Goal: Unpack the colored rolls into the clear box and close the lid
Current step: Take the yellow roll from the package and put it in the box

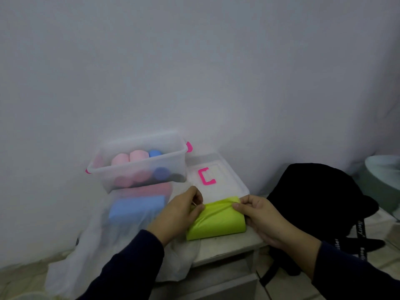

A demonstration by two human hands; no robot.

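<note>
Sleeves, dark, both forearms, nearest the lens; hands meet over item in progress. Item 1: lime-green roll (216,221), lying on stone ledge (227,245), front edge of lid just behind it. L hand (179,213) pinches loose film at roll's left end, thumb + fingers closed on the wrap; R hand (259,215) pinches upper right edge of same film, fingers curled, thumb on top. Both closed on wrapper, not open; wrap looks part-peeled, so step in hand is prob. stripping it. Item 2: clear box (138,167), pink clips, against wall, open. Contents: 2 pink rolls, 1 blue roll up top, more pink/blue/dark shapes lower, blurred thru the wall; exact qty can't tell. Item 3: lid (225,176), flat beside box on its right, pink handle (206,176) up; not fitted. Item 4: white translucent bag (104,230), left of hands, w/ blue roll (136,206) and a pinkish one still inside. Progress est.: roughly half or more in box; green + bagged ones left, then lid. Misc: black bag (320,202), right.
</note>
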